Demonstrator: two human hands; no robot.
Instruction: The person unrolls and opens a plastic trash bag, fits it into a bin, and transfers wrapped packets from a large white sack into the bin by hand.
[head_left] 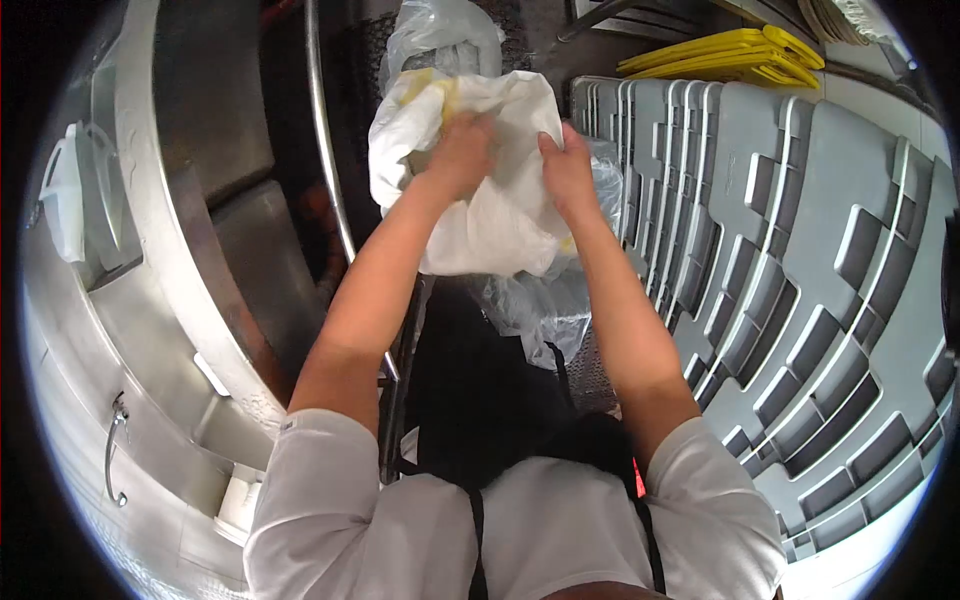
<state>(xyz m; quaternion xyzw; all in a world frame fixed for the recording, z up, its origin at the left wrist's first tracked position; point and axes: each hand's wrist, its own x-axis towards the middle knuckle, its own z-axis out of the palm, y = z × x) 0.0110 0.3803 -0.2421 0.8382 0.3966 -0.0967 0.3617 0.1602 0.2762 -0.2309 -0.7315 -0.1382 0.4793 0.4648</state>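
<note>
A white, crumpled bag, cloth-like and marked with yellow patches, hangs in front of me with its mouth spread toward me. My right hand pinches the bag's right edge between thumb and fingers. Over the bag's left inner side is my left hand, smeared by motion; its fingertips are hidden, so I cannot tell whether they grip the fabric. Below the bag, clear plastic film lies bunched close to my apron. Another clear plastic bag sits just beyond the white one.
Large grey plastic panels stand upright in a row along my right. Yellow flat items lie past them. A steel rail runs along my left, beside a metal counter and a translucent jug-like container.
</note>
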